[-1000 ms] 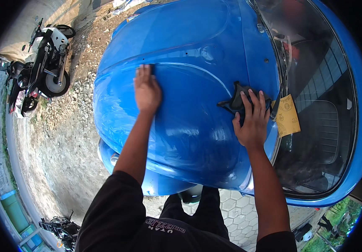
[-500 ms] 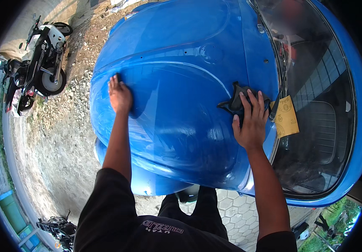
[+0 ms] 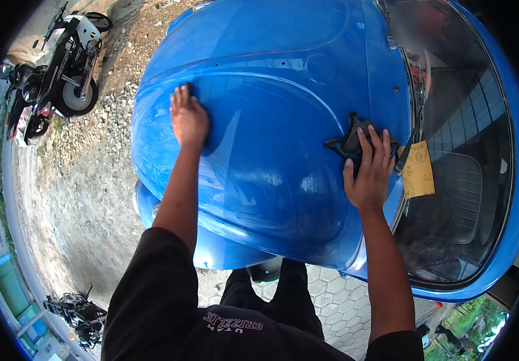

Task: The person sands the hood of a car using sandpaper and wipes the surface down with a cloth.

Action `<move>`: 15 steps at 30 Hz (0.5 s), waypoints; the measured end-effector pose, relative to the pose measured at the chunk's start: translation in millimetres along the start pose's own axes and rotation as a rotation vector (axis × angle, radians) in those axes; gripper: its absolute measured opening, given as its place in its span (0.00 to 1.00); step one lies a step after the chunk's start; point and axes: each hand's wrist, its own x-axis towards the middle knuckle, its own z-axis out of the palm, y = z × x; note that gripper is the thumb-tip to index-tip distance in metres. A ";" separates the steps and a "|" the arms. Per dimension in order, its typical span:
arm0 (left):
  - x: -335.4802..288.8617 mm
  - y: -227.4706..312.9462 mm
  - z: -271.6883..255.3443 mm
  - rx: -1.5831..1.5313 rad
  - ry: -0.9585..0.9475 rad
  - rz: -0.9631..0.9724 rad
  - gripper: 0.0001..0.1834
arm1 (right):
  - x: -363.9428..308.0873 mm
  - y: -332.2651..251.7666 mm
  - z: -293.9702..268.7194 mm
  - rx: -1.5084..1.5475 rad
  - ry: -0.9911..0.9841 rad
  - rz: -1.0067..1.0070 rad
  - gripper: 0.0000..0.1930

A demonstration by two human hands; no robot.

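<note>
While both hands bear on the hood (image 3: 265, 138) of a blue car, directly before the person, the left hand (image 3: 190, 120) lies flat toward the nose end, fingers straight; a dark edge (image 3: 193, 90) shows just past the fingers, and whether the palm grips a pad or the like cannot be told. The right hand (image 3: 369, 177) is slack, fingers spread over a black crumpled thing (image 3: 352, 141), perhaps a mask, resting on it rather than clutching it. Main risk, as judged: grit trapped under the left palm could score the paint, with loose stony ground so near. The panel falls away in a curve, so a push too far toward the nose might cost the palm its contact; the black thing could slide if the right hand lifts or leans harder. A yellow paper (image 3: 419, 171) by the windshield (image 3: 452, 234) might shift if knocked. Surface: glossy, cloudy whitish streaks toward the nose, a pale curved line (image 3: 307, 93) along the raised part, hard light and shadow crossing it. Setting, outdoors: gravel (image 3: 112, 114) off the nose, a white-and-black motorbike (image 3: 79, 69) beyond it, another motorbike (image 3: 76, 316) at lower left; hexagonal paving (image 3: 337, 301) near the person's legs (image 3: 292, 289), greenery (image 3: 470, 325) at lower right.
</note>
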 end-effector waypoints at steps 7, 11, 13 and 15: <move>-134.6 189.5 -27.1 -0.390 -0.317 0.607 0.31 | -6.9 8.9 0.4 -0.023 -0.014 0.017 0.38; -17.5 18.2 -19.4 -0.047 -0.016 0.074 0.31 | 0.5 8.4 -4.1 -0.052 -0.009 0.015 0.38; 20.1 -96.3 -41.8 -0.017 -0.033 -0.425 0.33 | 5.8 -9.9 2.5 0.019 0.036 -0.018 0.38; -19.9 -54.8 -25.4 0.039 0.054 -0.249 0.33 | 1.9 -5.9 5.1 -0.005 0.020 -0.013 0.38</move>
